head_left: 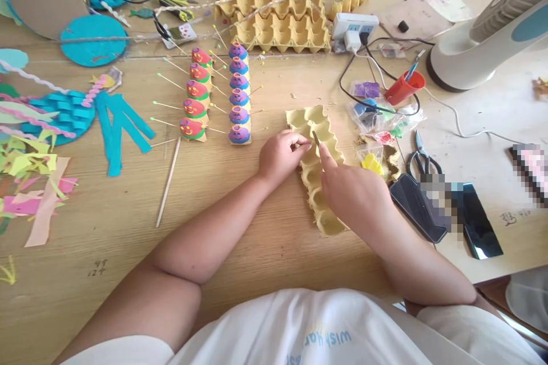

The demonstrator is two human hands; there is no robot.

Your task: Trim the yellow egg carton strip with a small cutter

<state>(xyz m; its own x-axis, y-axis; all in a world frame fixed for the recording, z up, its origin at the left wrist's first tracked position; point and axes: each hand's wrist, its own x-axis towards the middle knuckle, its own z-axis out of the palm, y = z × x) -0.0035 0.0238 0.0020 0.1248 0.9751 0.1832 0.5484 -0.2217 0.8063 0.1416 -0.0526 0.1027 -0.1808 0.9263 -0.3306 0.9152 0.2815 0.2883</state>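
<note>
A two-row piece of yellowish egg carton [327, 222] lies on the table in front of me, its hollows facing up. My left hand [280, 154] is closed at its left side, thumb and fingers pinching near the middle ridge. Over the carton's right side, my right hand [355, 188] grips a thin, dark blade-like tool [315, 138], with the index finger stretched along it. The tool's tip touches the carton between the two rows; its handle is hidden in the hand.
Left of the carton stand red-green [197, 91] and purple-blue [238, 91] carton caterpillars with pins sticking out. Egg trays [278, 31] and a power strip [355, 25] lie behind. To the right are scissors [422, 154], phones [482, 222], clay bags, a red cup [405, 88] and a fan [483, 40].
</note>
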